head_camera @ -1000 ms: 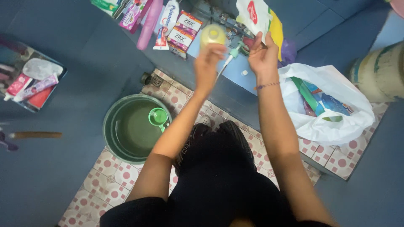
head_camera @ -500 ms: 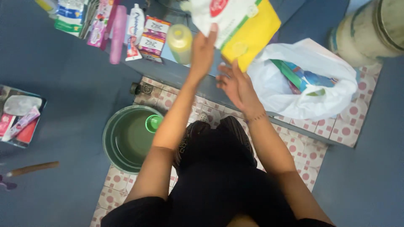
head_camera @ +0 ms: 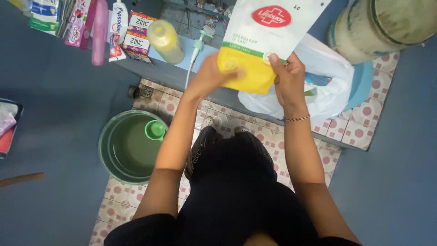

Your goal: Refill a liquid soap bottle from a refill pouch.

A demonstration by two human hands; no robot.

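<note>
1. White-and-yellow flat plastic refill pouch point(head_camera: 261, 41) held over blue ledge point(head_camera: 182, 75), bucket point(head_camera: 129, 146) well below-left.
2. Long axis upright, yellow end down.
3. Left hand point(head_camera: 210, 75) and right hand point(head_camera: 287, 75) closed on its yellow bottom corners.

The refill pouch point(head_camera: 261, 41) is white above and yellow below with a green stripe and red emblem, the bottle point(head_camera: 165, 40) pale yellow, the bucket point(head_camera: 109, 155) green, the floor tiles point(head_camera: 359, 132) white with pink dots.

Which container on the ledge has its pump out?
The translucent yellow bottle: its cap is off, and the green-headed pump lies loose beside it. The toothpaste tube left of it looks closed.
</note>
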